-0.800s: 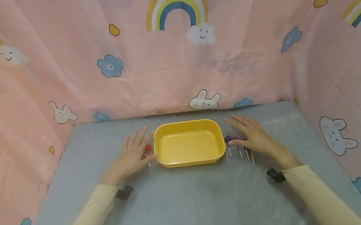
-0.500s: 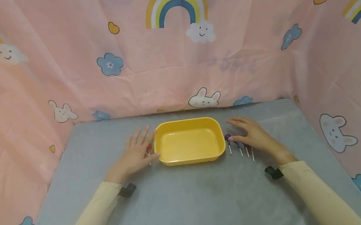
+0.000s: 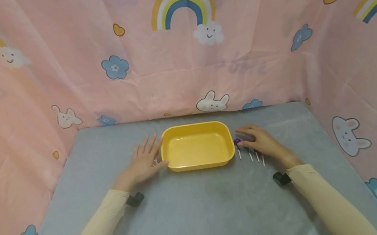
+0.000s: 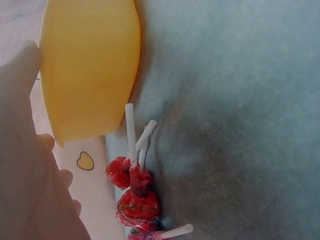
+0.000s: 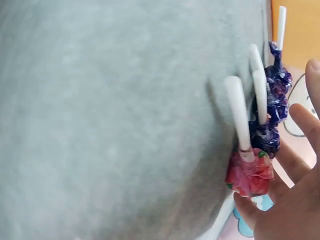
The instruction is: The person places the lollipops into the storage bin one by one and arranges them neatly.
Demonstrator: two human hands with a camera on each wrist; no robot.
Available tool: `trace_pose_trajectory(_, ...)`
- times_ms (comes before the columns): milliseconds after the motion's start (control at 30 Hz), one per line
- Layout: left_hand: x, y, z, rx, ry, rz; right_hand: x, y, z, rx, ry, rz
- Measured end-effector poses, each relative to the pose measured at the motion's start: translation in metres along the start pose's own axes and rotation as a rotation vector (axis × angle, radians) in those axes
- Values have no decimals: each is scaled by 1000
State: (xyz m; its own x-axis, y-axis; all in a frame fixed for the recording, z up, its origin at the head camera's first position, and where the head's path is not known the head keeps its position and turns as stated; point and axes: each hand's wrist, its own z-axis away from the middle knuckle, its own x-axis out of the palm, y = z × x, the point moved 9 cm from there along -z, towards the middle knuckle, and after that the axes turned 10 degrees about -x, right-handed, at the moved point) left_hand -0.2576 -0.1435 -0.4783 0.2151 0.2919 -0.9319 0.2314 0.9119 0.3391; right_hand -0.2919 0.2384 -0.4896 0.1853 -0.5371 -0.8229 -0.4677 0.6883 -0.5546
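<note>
A yellow tray point(image 3: 199, 166) stands near the middle of the table. At its left end is my left hand point(image 3: 140, 165), fingers spread and straight, the thumb by the rim; whether it touches is unclear. Under that hand lie red-wrapped lollipops point(image 4: 138, 205) with white sticks, mostly hidden in the head view. My right hand point(image 3: 263, 142) hovers over purple-wrapped lollipops point(image 5: 276, 97) beside the tray's right end, its fingers gently bent and apart. In the right wrist view a pink-red lollipop point(image 5: 250, 172) sits nearest the palm. Neither hand holds anything.
Grey cloth point(image 3: 198, 212) covers the table. A pink printed curtain point(image 3: 168, 85) rises along the back and both sides. Dark wrist cameras point(image 3: 135, 199) sit under the cuffs of the light yellow sleeves point(image 3: 99, 222).
My left hand has shifted slightly right, covering more of the red lollipops. My right hand's fingers have drawn closer together over the purple ones. The tray stays about where it was.
</note>
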Motion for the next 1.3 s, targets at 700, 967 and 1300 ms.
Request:
trace_pose_trajectory(700,0,-2,-2,-16,-73,83,8,6,2,57,-14,-43)
trace_pose_trajectory(967,3,-2,-4,-33,-107,120,10,8,3,76,-4,-44)
trace_pose_trajectory(1300,1,-2,-3,-37,-94,120,11,8,0,69,-16,-22)
